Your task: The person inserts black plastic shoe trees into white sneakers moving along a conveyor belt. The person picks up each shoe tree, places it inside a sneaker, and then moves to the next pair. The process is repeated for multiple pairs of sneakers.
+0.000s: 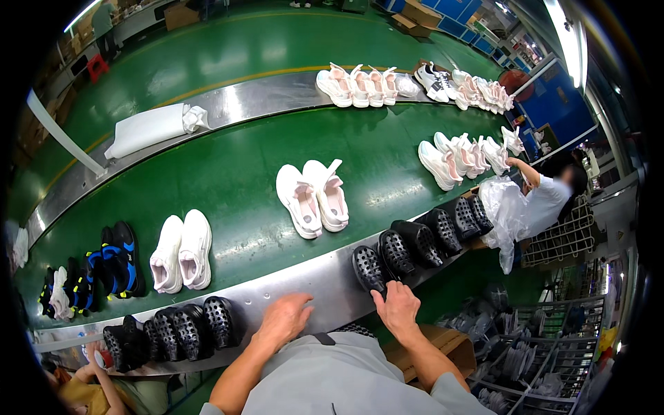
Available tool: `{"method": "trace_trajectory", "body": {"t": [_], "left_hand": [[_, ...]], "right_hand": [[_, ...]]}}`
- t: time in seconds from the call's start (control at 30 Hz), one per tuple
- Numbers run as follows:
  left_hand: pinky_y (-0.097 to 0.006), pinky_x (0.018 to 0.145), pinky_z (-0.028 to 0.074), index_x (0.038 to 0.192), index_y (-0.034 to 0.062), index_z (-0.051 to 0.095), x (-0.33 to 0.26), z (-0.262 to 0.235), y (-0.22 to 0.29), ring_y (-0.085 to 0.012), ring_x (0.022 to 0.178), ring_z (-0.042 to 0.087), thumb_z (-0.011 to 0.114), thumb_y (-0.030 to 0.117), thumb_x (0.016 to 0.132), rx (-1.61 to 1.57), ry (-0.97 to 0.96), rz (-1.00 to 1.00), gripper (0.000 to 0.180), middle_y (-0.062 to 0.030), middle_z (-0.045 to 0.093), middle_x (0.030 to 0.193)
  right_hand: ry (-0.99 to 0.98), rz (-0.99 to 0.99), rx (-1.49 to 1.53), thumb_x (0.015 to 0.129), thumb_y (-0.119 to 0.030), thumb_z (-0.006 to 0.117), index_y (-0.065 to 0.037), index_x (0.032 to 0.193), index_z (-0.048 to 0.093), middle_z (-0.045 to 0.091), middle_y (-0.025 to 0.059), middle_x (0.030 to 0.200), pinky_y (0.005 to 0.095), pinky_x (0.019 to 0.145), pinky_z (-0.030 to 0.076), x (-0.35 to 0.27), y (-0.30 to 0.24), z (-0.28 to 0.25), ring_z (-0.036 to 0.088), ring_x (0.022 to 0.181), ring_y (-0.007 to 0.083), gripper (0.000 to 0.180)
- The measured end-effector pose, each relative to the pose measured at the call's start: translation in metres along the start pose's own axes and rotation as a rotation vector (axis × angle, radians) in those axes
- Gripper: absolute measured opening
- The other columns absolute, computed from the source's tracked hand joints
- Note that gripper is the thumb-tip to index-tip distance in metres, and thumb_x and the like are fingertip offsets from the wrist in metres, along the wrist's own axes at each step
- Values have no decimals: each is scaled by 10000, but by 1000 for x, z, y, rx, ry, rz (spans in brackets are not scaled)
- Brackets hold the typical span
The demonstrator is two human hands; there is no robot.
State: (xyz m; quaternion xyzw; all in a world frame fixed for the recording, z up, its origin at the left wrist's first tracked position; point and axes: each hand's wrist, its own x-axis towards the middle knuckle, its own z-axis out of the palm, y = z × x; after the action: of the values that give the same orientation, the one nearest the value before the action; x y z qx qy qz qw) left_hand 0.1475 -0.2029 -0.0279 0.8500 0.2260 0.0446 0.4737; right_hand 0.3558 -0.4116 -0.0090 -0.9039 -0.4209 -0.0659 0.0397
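Observation:
My right hand (398,306) is at the near edge of the metal ledge, its fingers closed on the near end of a black perforated clog (369,268). That clog is the leftmost of a row of similar black clogs (420,242) along the ledge to the right. My left hand (285,319) hovers over the ledge, empty, with its fingers loosely apart and pointing right. Beyond my hands, a pair of white sneakers (304,204) rests on the green belt. Another white pair (181,252) sits farther left, toes pointing away.
More black clogs (187,332) line the ledge at left. Black-and-blue shoes (119,261) lie on the belt. White sneakers (443,162) stand at right, where a co-worker (546,200) reaches in. Below right are a cardboard box (443,346) and a wire rack (553,339).

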Motion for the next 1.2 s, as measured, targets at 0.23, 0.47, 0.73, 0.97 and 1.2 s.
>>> {"method": "trace_trajectory", "body": {"t": [0.23,0.47,0.73,0.97,1.2], "left_hand": [[-425,1021,497,1532,74,374,45,29,17,-289,1261,590,816,335,864,-902,44,-94,843,-198,578,1408],[-338,931,544,1553,74,283,98,28,29,-187,1030,669,766,37,898,-1571,198,-117,815,-127,674,1181],[-353,856,590,1502,65,346,149,17,16,-194,1006,693,725,102,946,-1401,150,-241,674,-115,692,1138],[-513,942,487,1353,-10,493,273,-9,-9,-460,1024,612,684,147,903,143,604,210,514,-247,648,1076],[-518,778,559,957,-1,716,326,-25,-48,-456,859,695,624,46,822,304,122,28,170,-268,711,881]], "right_hand": [[23,17,478,807,-210,823,-33,962,657,643,78,747,381,587,518,22,-40,-78,637,671,254,287],[-298,26,668,958,-377,692,17,960,653,686,168,758,439,674,553,78,-63,-76,676,676,374,396],[-466,14,728,954,-436,655,49,818,634,654,269,770,482,654,501,143,-30,-18,659,750,449,504],[-624,40,563,936,-489,611,77,791,692,674,294,812,488,757,528,223,-4,16,682,826,451,590],[-395,-78,261,928,-452,644,7,837,725,733,244,888,505,753,582,252,-51,87,725,847,416,475]]}}
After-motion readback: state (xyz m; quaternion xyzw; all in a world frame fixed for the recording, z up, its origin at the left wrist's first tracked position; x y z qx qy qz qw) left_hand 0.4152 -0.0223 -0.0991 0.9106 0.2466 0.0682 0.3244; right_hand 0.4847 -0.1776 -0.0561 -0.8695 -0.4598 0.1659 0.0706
